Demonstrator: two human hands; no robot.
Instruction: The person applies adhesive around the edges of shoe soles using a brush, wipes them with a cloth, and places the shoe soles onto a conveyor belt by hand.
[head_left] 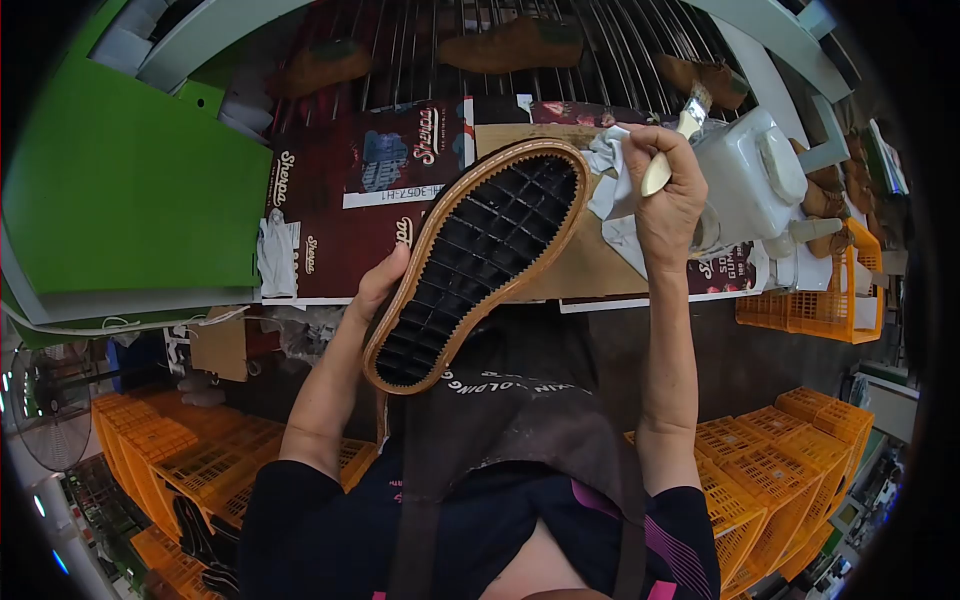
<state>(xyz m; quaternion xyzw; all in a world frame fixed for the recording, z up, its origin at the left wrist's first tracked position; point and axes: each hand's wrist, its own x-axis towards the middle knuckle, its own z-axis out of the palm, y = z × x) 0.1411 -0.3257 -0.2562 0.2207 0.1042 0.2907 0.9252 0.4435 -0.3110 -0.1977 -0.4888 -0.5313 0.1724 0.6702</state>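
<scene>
My left hand (385,280) grips the left edge of a shoe sole (480,240), its thumb on the rim. The sole is tilted, its black gridded face toward me, with a tan toothed rim around it. In my closed right hand (668,200) are a brush (690,118) with a cream handle and a crumpled white cloth (606,165). The brush's bristles point up and away from the sole. The cloth lies close to the sole's upper right end; whether it touches, I cannot tell. My left fingers are hidden behind the sole.
A cardboard-covered bench (350,250) lies under my hands. A white plastic container (745,165) stands right of my right hand. Brown shoes (510,45) sit on a metal rack behind. A green panel (130,180) is at left; orange crates (770,460) are stacked on both sides.
</scene>
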